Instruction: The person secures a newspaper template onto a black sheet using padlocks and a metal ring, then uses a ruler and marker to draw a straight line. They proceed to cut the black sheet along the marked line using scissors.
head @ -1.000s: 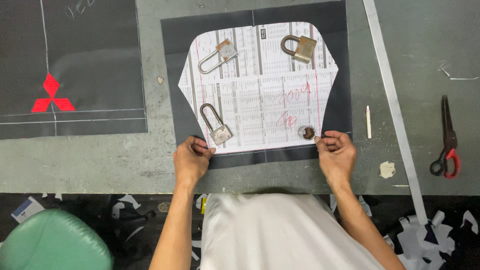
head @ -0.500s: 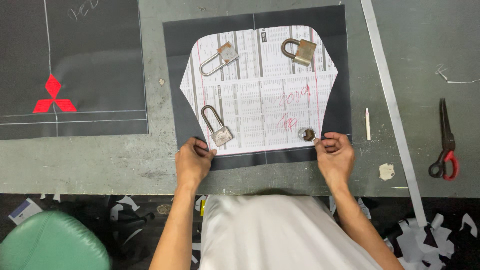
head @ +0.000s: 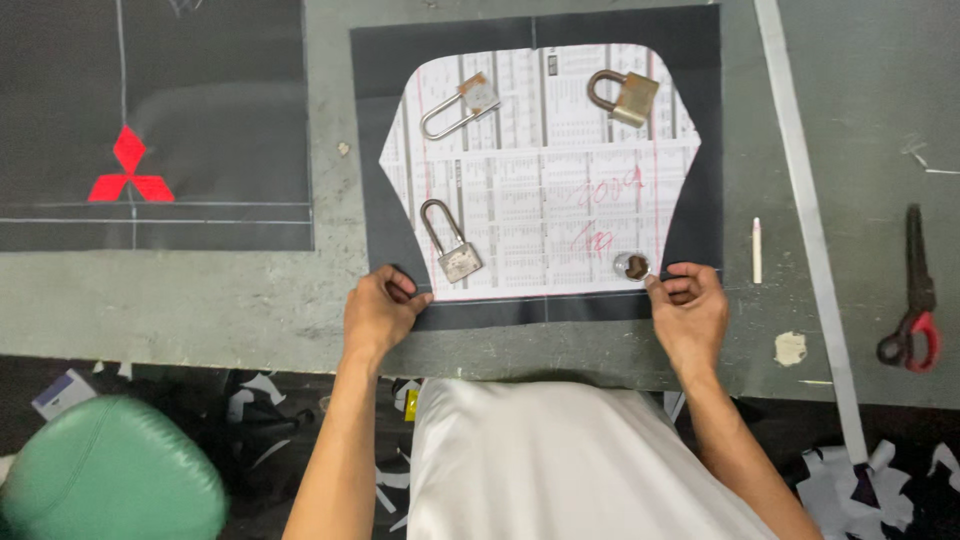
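The left hand (head: 378, 312) has its fingers curled and pressed together, pinching the lower left corner of the paper pattern (head: 545, 175) against the dark fabric piece (head: 700, 130) under it. The right hand (head: 688, 305) is curled the same way at the lower right corner, fingertips on the paper edge just beside a small round weight (head: 632, 266).

The pattern lies in the middle of the grey table (head: 200, 300), fully inside the fabric. Three padlocks hold it down: a long-shackle padlock (head: 450, 243) at 7 o'clock on the paper, a second silver padlock (head: 462, 103) at 11 o'clock, and a brass padlock (head: 624, 96) at 1 o'clock. A white chalk stick (head: 757, 250) lies at 3 o'clock from the right hand, and red-handled scissors (head: 912, 295) are well apart, further toward 3 o'clock.

My judgement of the risk: if one hand pulls more than the other, the paper may slide over the fabric, because the weights only rest on it. Then the pattern edge would lie crooked and the fabric could wrinkle underneath
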